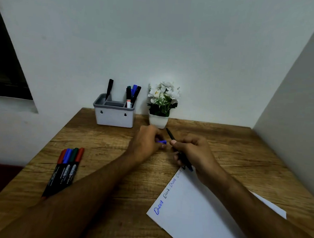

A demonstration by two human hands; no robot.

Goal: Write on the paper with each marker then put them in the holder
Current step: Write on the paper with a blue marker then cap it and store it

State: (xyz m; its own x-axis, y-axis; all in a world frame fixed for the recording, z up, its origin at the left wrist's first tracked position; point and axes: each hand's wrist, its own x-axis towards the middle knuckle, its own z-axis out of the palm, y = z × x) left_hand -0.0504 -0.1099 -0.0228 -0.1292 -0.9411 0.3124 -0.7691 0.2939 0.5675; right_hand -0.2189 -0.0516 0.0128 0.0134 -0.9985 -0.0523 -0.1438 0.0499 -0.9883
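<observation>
My right hand (192, 152) grips a black-barrelled marker (171, 136) above the far corner of the white paper (198, 213), its blue tip down near the sheet. My left hand (145, 142) pinches the blue cap (162, 142) just left of that marker, a small gap between them. Several handwritten words run along the paper's left edge, the nearest in blue. A grey holder (114, 114) stands at the back of the table with several markers upright in it. Several capped markers (67, 166) lie together at the table's left.
A white pot of artificial flowers (161, 108) stands right of the holder, just beyond my hands. The wooden table (102, 152) meets a wall at the back and another on the right. Its left edge drops off beside the loose markers.
</observation>
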